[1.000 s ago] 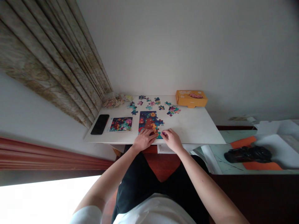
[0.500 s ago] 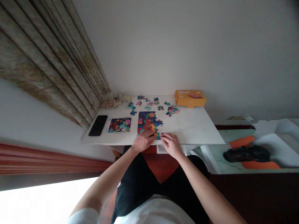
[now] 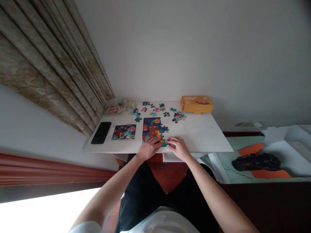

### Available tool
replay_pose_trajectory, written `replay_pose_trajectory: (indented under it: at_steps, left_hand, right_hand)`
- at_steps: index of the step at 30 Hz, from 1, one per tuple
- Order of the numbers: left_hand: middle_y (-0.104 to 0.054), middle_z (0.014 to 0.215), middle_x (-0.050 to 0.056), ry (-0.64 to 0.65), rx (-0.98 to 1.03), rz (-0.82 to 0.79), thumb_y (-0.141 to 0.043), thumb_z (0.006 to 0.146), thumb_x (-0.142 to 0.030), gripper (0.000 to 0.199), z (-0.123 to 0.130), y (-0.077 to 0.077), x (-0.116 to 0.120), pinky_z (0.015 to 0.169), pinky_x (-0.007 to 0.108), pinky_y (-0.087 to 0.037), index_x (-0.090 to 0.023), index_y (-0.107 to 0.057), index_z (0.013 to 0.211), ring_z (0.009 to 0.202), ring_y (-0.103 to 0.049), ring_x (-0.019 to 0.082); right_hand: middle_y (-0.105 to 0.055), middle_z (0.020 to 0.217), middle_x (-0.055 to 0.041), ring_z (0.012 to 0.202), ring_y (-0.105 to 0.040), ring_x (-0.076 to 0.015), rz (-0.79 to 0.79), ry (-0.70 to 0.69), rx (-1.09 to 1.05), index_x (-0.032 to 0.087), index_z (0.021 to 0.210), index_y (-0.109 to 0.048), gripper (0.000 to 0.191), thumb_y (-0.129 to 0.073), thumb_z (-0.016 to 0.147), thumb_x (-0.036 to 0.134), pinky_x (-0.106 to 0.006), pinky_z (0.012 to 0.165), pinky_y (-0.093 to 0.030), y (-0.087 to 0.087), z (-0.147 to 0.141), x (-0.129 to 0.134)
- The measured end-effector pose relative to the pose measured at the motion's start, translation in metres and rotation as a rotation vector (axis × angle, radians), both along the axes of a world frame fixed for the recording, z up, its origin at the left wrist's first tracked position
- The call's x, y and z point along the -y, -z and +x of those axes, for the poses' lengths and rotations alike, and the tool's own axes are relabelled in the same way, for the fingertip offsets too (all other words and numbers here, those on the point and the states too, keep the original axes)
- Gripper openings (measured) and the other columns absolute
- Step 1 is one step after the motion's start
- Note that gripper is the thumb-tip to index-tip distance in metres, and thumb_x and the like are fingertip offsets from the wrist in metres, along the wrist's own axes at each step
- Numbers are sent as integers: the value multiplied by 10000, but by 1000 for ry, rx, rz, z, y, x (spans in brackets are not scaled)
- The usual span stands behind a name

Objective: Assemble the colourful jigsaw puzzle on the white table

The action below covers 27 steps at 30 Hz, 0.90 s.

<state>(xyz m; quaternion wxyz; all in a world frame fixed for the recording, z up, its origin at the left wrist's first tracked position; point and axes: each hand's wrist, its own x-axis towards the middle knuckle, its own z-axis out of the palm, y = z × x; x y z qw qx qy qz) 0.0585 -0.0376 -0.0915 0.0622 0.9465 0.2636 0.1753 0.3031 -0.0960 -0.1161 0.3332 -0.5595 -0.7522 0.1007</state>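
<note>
White tabletop (image 3: 199, 136), everything laid flat within arm's reach. Part-built jigsaw puzzle (image 3: 152, 127) at near edge, directly before body. Printed picture card (image 3: 123, 132) just left, seemingly for reference. Loose puzzle pieces (image 3: 155, 110) spread apart toward far edge, easy to scan. Left hand (image 3: 148, 149) open, flat against puzzle's lower edge, apparently steadying it. Right hand (image 3: 178, 149) curled beside puzzle's corner; any hold on piece impossible to tell.

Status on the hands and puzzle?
Left hand flat on jigsaw puzzle. Right hand at its lower edge, grip unclear. Nothing between hands and puzzle; loose pieces lie beyond.
</note>
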Motion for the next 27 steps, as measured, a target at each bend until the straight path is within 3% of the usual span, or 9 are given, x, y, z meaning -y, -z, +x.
replay_pose_trajectory:
  at_steps: [14, 17, 21, 25, 27]
  left_hand:
    - [-713, 1315, 66, 41, -39, -12, -505, 1075, -308, 298, 0, -9, -9, 1090, 436, -496, -284, -723, 1277, 1225, -654, 242]
    - [-705, 1334, 95, -25, -2, 12, -531, 1062, -359, 317, 2, -8, -14, 1142, 472, -464, -253, -701, 1307, 1250, -648, 260]
    - [-614, 1495, 120, -194, 25, 43, -576, 1029, -461, 421, 6, 1, -16, 1234, 572, -357, -252, -652, 1386, 1418, -543, 321]
    - [-586, 1536, 117, -230, -11, 23, -561, 1028, -451, 446, 7, 6, -14, 1226, 565, -376, -252, -628, 1422, 1451, -516, 324]
    - [-592, 1531, 117, -231, -19, 17, -553, 1030, -444, 438, 7, 5, -14, 1220, 565, -387, -246, -637, 1412, 1447, -522, 326]
  right_hand:
    - [-791, 1111, -51, 1044, -697, -256, -36, -31, -102, 291, 974, -809, 92, -791, 901, 238, -433, 950, -530, -2, 0, -3]
    - [-789, 1051, -57, 1026, -706, -244, -23, -37, -183, 279, 971, -797, 71, -731, 947, 289, -415, 956, -541, -2, 8, -11]
    - [-783, 962, -82, 944, -710, -254, 39, 172, -227, 251, 930, -772, 174, -626, 977, 334, -418, 923, -558, 4, 46, -44]
    - [-779, 1074, -136, 1005, -690, -297, 71, 474, -169, 206, 1026, -760, 246, -576, 947, 351, -469, 976, -532, 9, 91, -90]
    - [-770, 1141, -148, 1046, -679, -302, 56, 542, -133, 191, 1104, -749, 296, -557, 950, 355, -475, 999, -517, 8, 102, -111]
